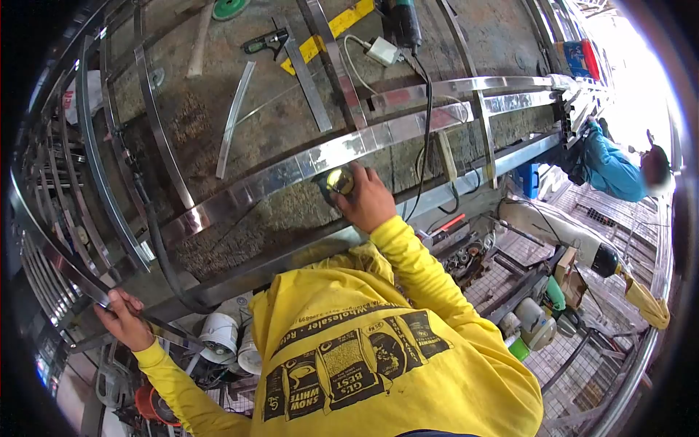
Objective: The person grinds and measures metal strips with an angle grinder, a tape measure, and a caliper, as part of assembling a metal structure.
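Observation:
My right hand (369,202) is closed around a dark, round-faced tape measure (339,180) with a shiny yellow disc. It sits against the lower edge of a long polished metal bar (284,171) lying across the worn workbench (233,237). My left hand (125,318), at the lower left, pinches the end of a metal strip (73,269) that runs up along the left side. A combination square (298,69) and a loose short metal strip (235,120) lie on the bench beyond the bar.
A corded power tool (404,25) and a white plug (384,51) rest at the back, with a black cable crossing the bars. A person in a blue top (615,167) is at the right. White buckets (218,337) stand under the bench.

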